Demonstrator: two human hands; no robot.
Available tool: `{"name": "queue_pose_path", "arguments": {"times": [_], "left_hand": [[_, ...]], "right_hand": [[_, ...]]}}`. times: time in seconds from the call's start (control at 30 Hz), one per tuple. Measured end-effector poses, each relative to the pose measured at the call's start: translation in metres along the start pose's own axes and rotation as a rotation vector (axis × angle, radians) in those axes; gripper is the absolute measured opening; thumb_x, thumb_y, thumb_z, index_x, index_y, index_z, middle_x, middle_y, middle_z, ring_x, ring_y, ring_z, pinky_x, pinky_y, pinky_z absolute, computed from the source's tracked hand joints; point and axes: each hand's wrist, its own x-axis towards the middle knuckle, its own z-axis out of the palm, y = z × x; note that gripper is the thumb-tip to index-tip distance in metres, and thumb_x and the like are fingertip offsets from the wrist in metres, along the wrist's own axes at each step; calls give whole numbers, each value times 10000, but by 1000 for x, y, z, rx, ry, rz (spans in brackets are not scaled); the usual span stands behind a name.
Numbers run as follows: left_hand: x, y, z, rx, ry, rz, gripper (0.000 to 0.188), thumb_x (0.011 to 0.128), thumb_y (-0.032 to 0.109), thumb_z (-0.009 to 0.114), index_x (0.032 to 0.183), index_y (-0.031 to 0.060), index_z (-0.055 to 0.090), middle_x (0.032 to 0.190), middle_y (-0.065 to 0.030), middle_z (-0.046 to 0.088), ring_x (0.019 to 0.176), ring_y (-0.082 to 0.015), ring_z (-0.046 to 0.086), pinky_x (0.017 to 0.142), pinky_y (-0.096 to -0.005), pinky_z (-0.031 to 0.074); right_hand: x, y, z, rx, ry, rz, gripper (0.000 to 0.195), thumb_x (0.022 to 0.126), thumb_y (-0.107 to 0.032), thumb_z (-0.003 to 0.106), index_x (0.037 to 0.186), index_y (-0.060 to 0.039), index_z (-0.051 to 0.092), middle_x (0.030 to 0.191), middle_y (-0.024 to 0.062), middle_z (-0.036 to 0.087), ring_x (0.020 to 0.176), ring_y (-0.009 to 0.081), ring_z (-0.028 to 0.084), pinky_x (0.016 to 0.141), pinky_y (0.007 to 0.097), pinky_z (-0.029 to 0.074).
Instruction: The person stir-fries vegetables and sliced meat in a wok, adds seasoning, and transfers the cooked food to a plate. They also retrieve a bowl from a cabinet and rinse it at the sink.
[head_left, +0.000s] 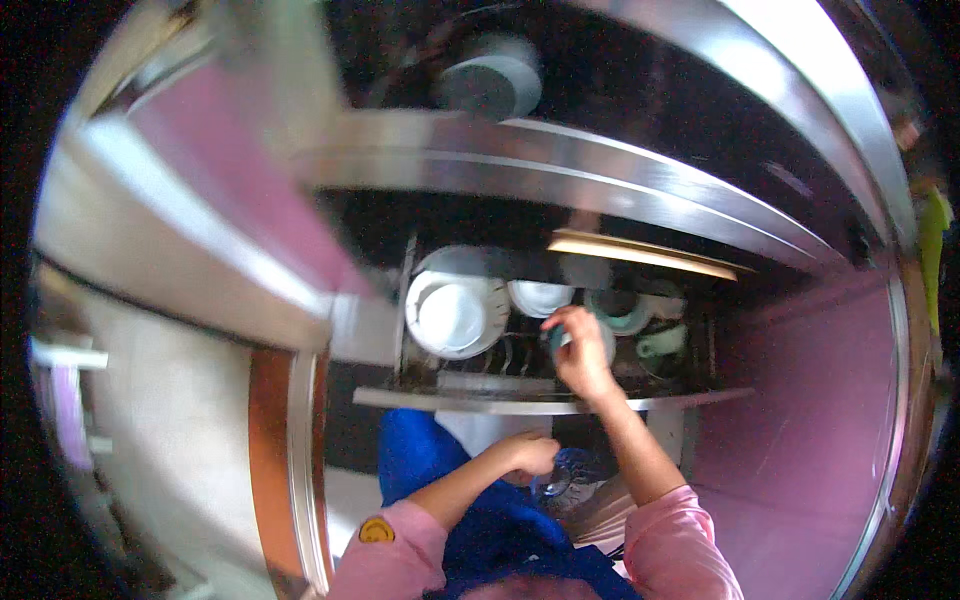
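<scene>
My left hand (534, 454) is closed at the side of a clear, bluish glass vessel (574, 476), apparently a mug or jug gripped by its handle, in front of my blue clothing. My right hand (583, 352) reaches over the front of a pulled-out dish drawer (480, 403). Its fingers are curled at a pale round cup or bowl (606, 341); blur hides whether they grip it. Left of that hand stand a white bowl (452, 316) on a larger white dish and another white bowl (541, 296). Green-rimmed dishware (628, 319) and a pale green cup (661, 342) sit to the right.
Above the drawer runs a metal-edged countertop (600, 169) with a dark top, where a grey-white pot or bowl (491, 82) stands. A pink cabinet panel (795, 390) borders the drawer's right side. An orange-brown strip (274, 457) edges the pale floor at left.
</scene>
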Motion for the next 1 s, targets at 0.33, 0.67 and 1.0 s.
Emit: {"name": "queue_pose_path", "arguments": {"times": [0.33, 0.67, 1.0], "left_hand": [[23, -13, -9, -232, -246, -63, 261, 819, 161, 470, 1015, 11, 557, 763, -139, 651, 601, -213, 647, 531, -334, 529], [18, -3, -28, -221, -298, -141, 293, 841, 108, 450, 1081, -48, 516, 741, -176, 646, 616, -250, 662, 541, -341, 550], [5, 48, -48, -84, -330, -190, 294, 857, 101, 465, 1052, -117, 502, 776, -241, 641, 641, -318, 670, 562, -380, 555]], "right_hand": [[-59, 57, -43, 68, 39, 146, 477, 539, 149, 448, 957, -71, 516, 932, 117, 506, 850, 306, 494, 746, 380, 432], [-69, 57, -35, 44, 165, 85, 474, 532, 143, 460, 964, -49, 500, 993, 136, 509, 993, 351, 464, 869, 416, 381], [-74, 55, -35, 137, 200, 86, 422, 579, 153, 482, 956, -34, 450, 999, 149, 467, 1020, 358, 450, 860, 410, 385]]}}
